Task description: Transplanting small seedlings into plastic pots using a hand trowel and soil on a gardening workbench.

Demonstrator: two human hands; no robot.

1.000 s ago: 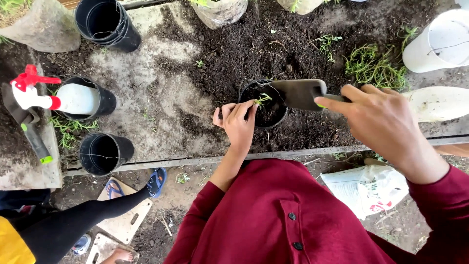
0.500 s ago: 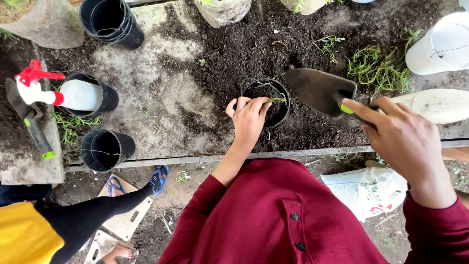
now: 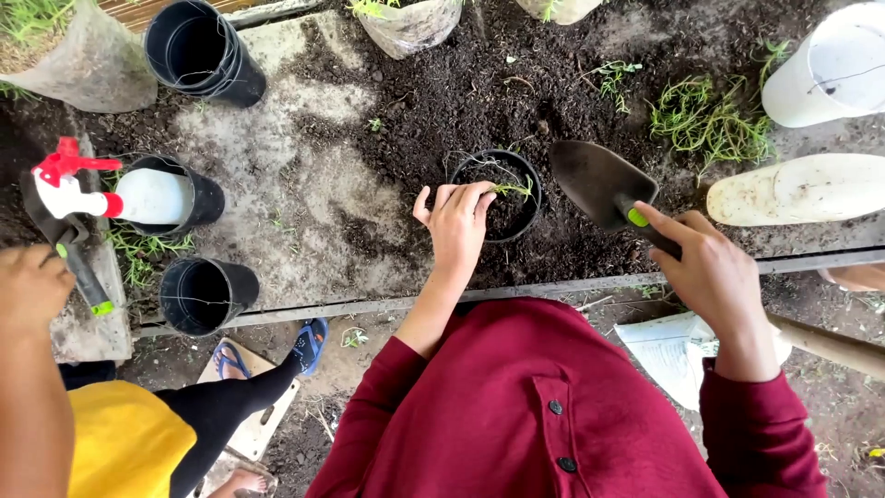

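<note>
A small black pot (image 3: pixel 530 180) filled with dark soil stands on the soil-covered bench. My left hand (image 3: pixel 454 228) rests at its near left rim and pinches a thin green seedling (image 3: pixel 513 189) upright in the pot. My right hand (image 3: pixel 710 269) grips the handle of a dark trowel (image 3: pixel 597 183) with a green dot. The trowel blade lies just right of the pot, over the loose soil (image 3: pixel 479 83).
Empty black pots stand at upper left (image 3: pixel 198 51) and lower left (image 3: pixel 201 295). A white spray bottle with a red trigger (image 3: pixel 111 189) lies in another pot. White containers (image 3: pixel 830 69) and uprooted green seedlings (image 3: pixel 705 124) sit at right. Another person's hand (image 3: pixel 28 290) reaches in at the left.
My right hand has drawn the trowel back from over the pot and lowered it to the right. Another person's hand has come into view at the left by a second trowel.
</note>
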